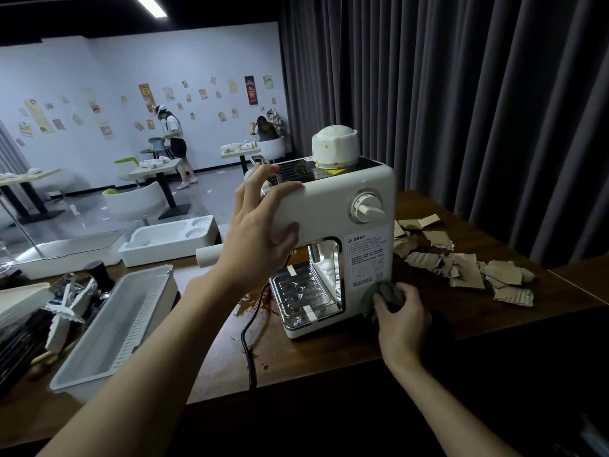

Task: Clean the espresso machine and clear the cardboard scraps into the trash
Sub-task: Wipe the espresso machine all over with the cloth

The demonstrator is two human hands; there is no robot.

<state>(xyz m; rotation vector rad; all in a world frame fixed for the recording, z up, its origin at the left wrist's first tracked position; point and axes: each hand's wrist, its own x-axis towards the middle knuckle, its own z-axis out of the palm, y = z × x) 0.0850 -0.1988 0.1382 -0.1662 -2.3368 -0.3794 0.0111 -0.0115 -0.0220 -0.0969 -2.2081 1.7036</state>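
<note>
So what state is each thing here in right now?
espresso machine: upright, top cap stained, gripped by left hand
grey cloth: bunched in right hand, pressed on machine's lower side
drip tray: in place, taped
cardboard scraps: strewn on table, uncleared
brown spill: unwiped by machine's base

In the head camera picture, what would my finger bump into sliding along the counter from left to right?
A long white tray → black power cord → espresso machine → gray cloth gripped by the right hand → cardboard scraps.
</note>
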